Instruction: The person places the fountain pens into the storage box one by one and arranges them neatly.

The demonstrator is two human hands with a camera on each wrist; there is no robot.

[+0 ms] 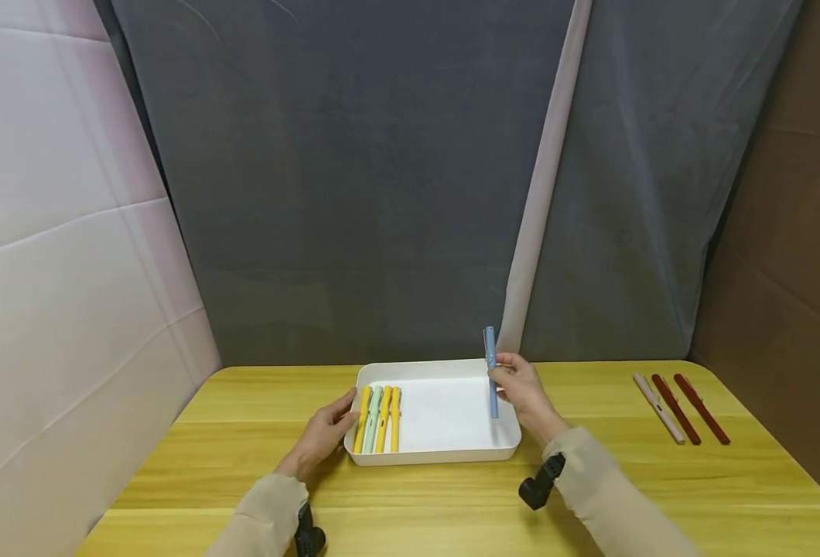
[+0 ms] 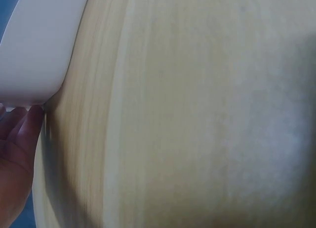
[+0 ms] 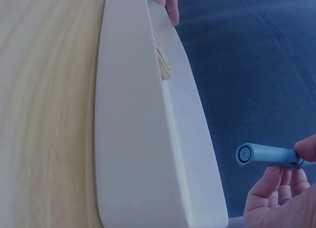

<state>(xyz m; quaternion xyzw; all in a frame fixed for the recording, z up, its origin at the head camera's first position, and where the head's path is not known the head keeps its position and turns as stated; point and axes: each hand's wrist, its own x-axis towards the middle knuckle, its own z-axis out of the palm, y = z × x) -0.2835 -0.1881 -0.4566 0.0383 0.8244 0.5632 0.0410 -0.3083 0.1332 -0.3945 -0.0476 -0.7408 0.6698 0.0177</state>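
Observation:
A white tray (image 1: 445, 456) lies on the table, with several capped pens (image 1: 380, 422), yellow and pale green, side by side at its left end. My left hand (image 1: 322, 437) holds the tray's left wall, its thumb over the rim; in the left wrist view, the fingers (image 2: 30, 127) touch the outside of the tray near a lower corner. A blue pen (image 1: 490, 371) is pinched between the thumb and fingers of my right hand (image 1: 524, 391). It stands nearly upright above the tray's right end. The right wrist view shows the blue pen's round end (image 3: 244, 154) facing the camera.
To the right on the wooden table (image 1: 591, 480) lie a pale pinkish pen (image 1: 658, 408) and two dark red pens (image 1: 676, 408). A grey curtain (image 1: 368, 193) hangs behind the table, a white panel (image 1: 69, 232) stands left and a brown one (image 1: 786, 271) right.

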